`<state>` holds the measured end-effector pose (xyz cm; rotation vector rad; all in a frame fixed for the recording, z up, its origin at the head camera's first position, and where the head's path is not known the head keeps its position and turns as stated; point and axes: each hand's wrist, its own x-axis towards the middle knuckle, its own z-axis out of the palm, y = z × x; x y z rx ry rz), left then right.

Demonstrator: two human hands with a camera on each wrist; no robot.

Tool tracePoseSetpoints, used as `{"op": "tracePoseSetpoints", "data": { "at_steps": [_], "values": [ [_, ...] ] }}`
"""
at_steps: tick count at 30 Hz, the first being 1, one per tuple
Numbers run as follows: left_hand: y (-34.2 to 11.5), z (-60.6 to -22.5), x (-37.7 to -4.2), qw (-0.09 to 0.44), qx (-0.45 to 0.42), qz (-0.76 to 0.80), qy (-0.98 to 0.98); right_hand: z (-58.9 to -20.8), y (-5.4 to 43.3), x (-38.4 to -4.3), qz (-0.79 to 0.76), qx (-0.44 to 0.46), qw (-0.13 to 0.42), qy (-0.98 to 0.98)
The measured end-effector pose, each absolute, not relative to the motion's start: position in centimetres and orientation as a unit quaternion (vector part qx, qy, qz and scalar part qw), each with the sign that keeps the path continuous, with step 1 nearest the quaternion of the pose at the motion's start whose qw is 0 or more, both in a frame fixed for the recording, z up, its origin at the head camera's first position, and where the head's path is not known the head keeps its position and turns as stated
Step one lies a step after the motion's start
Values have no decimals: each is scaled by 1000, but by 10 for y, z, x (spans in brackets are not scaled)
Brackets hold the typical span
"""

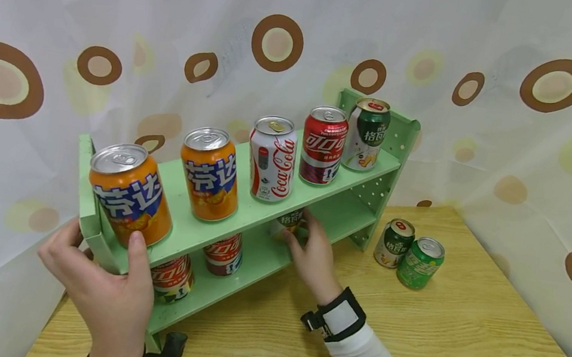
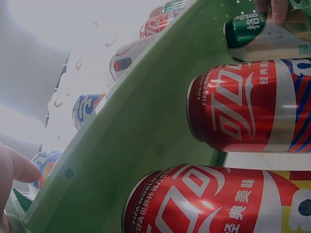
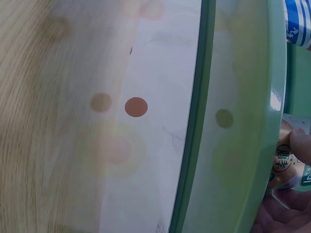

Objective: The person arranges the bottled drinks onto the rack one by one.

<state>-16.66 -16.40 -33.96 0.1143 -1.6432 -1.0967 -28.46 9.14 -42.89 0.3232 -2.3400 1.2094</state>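
A green two-tier shelf (image 1: 254, 213) stands on the wooden table. My left hand (image 1: 105, 293) grips its left end, fingers round the side panel and thumb against the front of an orange soda can (image 1: 133, 200) on the top tier. On the lower tier, my right hand (image 1: 315, 261) holds a green-and-white drink can (image 2: 250, 36) by its sides; the upper board partly hides it in the head view. Two red cola cans (image 1: 224, 255) stand left of it. Along the top are another orange can (image 1: 210, 177), a white Coca-Cola can (image 1: 271, 161), a red can (image 1: 322, 147) and a dark green-and-white can (image 1: 366, 135).
Right of the shelf, a dark green-and-white can (image 1: 395, 244) and a bright green can (image 1: 420, 264) stand close together on the table (image 1: 473, 324). A patterned white sheet (image 1: 309, 0) hangs behind the shelf and along the table's sides.
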Motion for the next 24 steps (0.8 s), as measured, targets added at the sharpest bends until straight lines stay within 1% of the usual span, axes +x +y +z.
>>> {"op": "tracePoseSetpoints", "data": {
  "at_steps": [10, 24],
  "values": [
    [-164, -340, -167, 553, 47, -462, -692, -431, 85, -280, 429, 140, 239, -860],
    [-164, -340, -167, 548, 47, -462, -696, -427, 80, -272, 430, 145, 217, -864]
  ]
}}
